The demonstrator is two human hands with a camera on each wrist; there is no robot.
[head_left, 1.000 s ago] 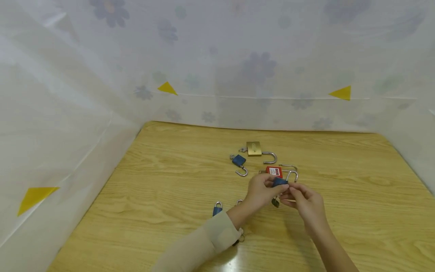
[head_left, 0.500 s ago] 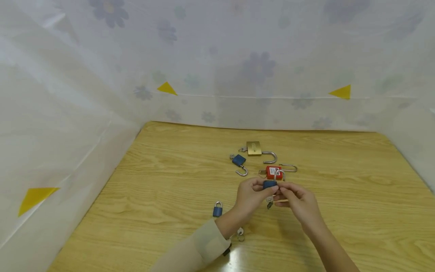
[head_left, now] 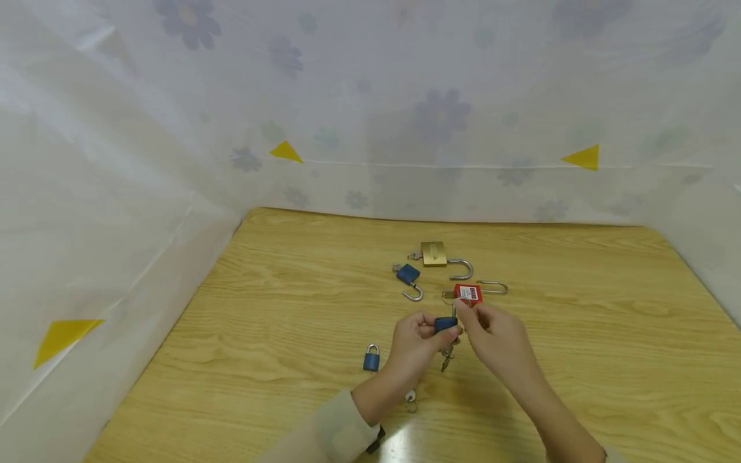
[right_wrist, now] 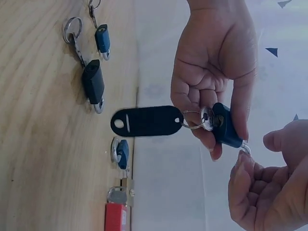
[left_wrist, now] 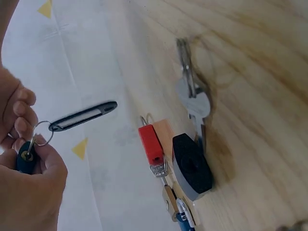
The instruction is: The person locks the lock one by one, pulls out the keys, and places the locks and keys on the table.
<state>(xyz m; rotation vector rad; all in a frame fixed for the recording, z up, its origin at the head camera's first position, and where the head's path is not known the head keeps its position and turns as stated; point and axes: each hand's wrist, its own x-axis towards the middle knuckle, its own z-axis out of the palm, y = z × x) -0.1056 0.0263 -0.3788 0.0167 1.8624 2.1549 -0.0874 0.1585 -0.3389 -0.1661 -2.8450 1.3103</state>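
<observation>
In the head view my left hand (head_left: 412,347) holds a blue padlock (head_left: 446,324) upright above the table, thumb in front and fingers behind. Its shackle points up and is raised. A key sits in the bottom keyhole, and from its ring hangs a black key tag (right_wrist: 148,121), plain in the right wrist view. My right hand (head_left: 500,337) has its curled fingertips at the shackle, gripping it from the right. In the left wrist view the keyhole end of the padlock (left_wrist: 26,162) faces the camera, below the right hand's curled fingers (left_wrist: 21,109).
Behind the hands lie a brass padlock (head_left: 433,254), a blue padlock (head_left: 408,273) and a red padlock (head_left: 467,293), shackles open, keys in. Left of the left hand lies a blue padlock (head_left: 372,359) with its shackle closed. A key ring (head_left: 410,402) shows near the left wrist.
Both hands have moved left and slightly towards me with the blue padlock. My right hand has shifted from the padlock's lower right side up to its shackle.
</observation>
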